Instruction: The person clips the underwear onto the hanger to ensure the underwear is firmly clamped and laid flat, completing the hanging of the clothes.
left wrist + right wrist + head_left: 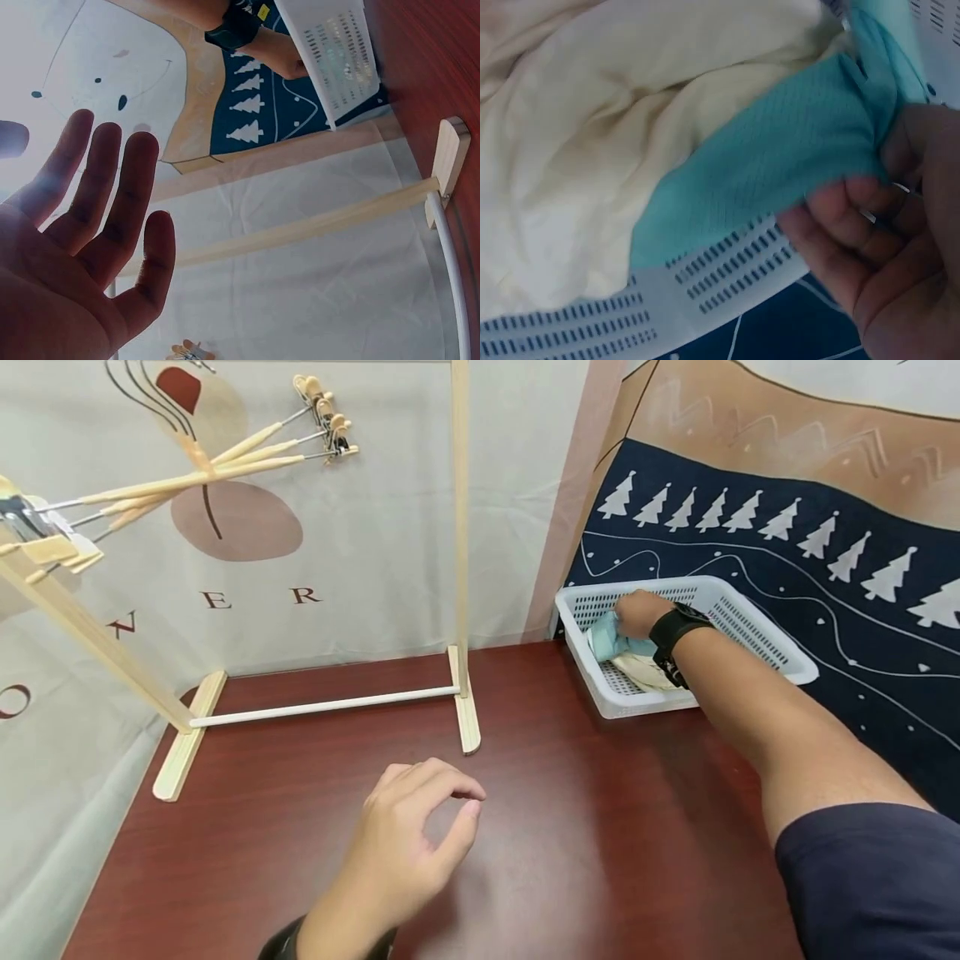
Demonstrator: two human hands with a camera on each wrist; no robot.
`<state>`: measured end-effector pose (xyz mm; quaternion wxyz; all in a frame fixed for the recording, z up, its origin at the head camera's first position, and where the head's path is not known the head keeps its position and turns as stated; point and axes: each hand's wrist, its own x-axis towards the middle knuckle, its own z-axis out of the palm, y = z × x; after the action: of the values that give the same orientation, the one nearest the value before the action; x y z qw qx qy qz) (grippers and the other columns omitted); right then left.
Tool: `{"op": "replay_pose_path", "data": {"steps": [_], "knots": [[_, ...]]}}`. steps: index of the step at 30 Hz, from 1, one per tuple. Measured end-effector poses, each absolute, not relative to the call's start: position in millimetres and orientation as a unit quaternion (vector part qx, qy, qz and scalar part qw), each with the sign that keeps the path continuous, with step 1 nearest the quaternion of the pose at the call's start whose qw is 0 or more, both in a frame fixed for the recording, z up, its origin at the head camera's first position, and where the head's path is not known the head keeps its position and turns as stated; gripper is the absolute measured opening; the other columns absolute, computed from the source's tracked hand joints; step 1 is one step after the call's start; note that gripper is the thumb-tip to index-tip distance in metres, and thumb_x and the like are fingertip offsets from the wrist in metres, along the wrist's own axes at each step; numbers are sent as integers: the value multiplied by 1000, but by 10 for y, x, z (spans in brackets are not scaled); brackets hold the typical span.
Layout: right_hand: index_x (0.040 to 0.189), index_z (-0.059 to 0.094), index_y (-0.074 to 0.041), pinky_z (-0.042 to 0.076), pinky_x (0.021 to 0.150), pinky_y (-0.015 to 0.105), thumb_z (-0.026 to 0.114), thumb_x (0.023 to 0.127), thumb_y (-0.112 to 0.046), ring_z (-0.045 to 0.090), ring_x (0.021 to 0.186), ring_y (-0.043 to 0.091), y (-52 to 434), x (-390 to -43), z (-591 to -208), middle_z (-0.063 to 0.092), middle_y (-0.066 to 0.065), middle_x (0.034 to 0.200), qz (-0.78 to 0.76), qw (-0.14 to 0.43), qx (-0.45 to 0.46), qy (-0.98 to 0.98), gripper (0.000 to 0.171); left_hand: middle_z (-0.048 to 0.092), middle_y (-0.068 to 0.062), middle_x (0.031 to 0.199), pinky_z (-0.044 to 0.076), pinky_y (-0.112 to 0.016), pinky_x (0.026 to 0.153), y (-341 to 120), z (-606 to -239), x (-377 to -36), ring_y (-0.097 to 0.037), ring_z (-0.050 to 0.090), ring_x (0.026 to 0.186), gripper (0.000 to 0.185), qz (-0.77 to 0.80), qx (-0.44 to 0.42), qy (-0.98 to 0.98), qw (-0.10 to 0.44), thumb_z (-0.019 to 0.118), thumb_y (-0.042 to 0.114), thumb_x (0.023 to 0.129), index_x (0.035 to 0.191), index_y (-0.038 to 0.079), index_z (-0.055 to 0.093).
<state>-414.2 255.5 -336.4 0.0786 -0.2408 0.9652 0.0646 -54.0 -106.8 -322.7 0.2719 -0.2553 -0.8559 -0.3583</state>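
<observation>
My right hand reaches into a white slotted basket at the table's far right and pinches a light blue cloth. In the right wrist view the fingers curl round the edge of that blue cloth, which lies over a cream cloth inside the basket. My left hand hovers over the dark red table near the front, fingers loosely curved and holding nothing. The left wrist view shows its fingers spread and relaxed.
A wooden clothes rack stands at the back left with a white bottom rod. Several wooden clip hangers hang from its upper left. Printed fabric backdrops cover the wall behind.
</observation>
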Motion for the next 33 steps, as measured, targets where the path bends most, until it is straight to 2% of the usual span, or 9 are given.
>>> {"op": "replay_pose_path", "data": {"steps": [3, 6, 11, 15, 19, 21, 26, 30, 33], "knots": [[71, 50, -9, 35, 59, 33, 55, 92, -11, 40, 58, 18, 2651, -4143, -3297, 38, 0, 63, 39, 53, -225, 972, 22, 66, 18, 88, 43, -27, 86, -1044, -3222, -559, 2, 63, 83, 14, -363, -262, -852, 270, 66, 12, 87, 91, 25, 69], [75, 50, -7, 37, 59, 34, 51, 93, -14, 47, 61, 24, 2751, -4138, -3211, 45, 5, 66, -31, 5, -176, 984, 19, 66, 16, 88, 42, -28, 87, -1021, -3219, -593, 2, 63, 84, 13, -366, -266, -850, 268, 65, 13, 87, 91, 25, 69], [82, 47, -3, 36, 65, 37, 35, 94, -11, 47, 73, 32, 2804, -4084, -2951, 47, 13, 78, -188, -110, -75, 973, 19, 67, 15, 88, 42, -28, 87, -991, -3210, -672, 2, 63, 84, 11, -370, -275, -845, 271, 64, 15, 89, 91, 23, 70], [81, 40, -7, 31, 63, 34, 24, 99, -12, 36, 67, 25, 2736, -4036, -2671, 38, 9, 78, -296, -146, -11, 944, 25, 67, 16, 88, 42, -28, 86, -953, -3216, -748, 2, 63, 83, 11, -374, -276, -843, 272, 63, 15, 91, 91, 24, 69], [71, 36, -12, 25, 56, 30, 26, 100, -12, 25, 56, 17, 2589, -3976, -2433, 28, -1, 65, -431, -163, -6, 888, 31, 66, 19, 88, 42, -27, 85, -905, -3232, -826, 5, 61, 81, 12, -378, -259, -849, 264, 62, 16, 92, 90, 25, 70], [67, 37, -13, 25, 60, 29, 29, 102, -12, 25, 57, 16, 2476, -3905, -2343, 27, -5, 62, -510, -158, -28, 845, 36, 66, 20, 88, 43, -27, 84, -896, -3248, -855, 4, 59, 81, 12, -380, -245, -855, 255, 62, 17, 93, 89, 26, 70], [67, 46, -14, 31, 68, 29, 33, 103, -10, 35, 65, 15, 2051, -3560, -2212, 36, -4, 66, -660, -117, -84, 738, 39, 62, 25, 86, 44, -28, 81, -926, -3338, -907, 2, 55, 82, 11, -381, -208, -872, 226, 65, 19, 93, 91, 29, 70], [65, 47, -11, 39, 54, 24, 34, 102, -6, 45, 55, 12, 1644, -3225, -2162, 44, -2, 61, -742, -75, -161, 646, 39, 62, 22, 92, 45, -32, 84, -944, -3444, -971, 1, 58, 88, 12, -395, -182, -876, 209, 65, 21, 93, 101, 29, 68], [65, 47, -8, 39, 46, 22, 32, 102, -5, 48, 49, 10, 1366, -2978, -2133, 47, -2, 58, -769, -41, -214, 602, 41, 62, 15, 112, 47, -38, 94, -915, -3517, -1043, -4, 57, 107, 30, -425, -157, -872, 187, 66, 28, 94, 123, 29, 61]]}}
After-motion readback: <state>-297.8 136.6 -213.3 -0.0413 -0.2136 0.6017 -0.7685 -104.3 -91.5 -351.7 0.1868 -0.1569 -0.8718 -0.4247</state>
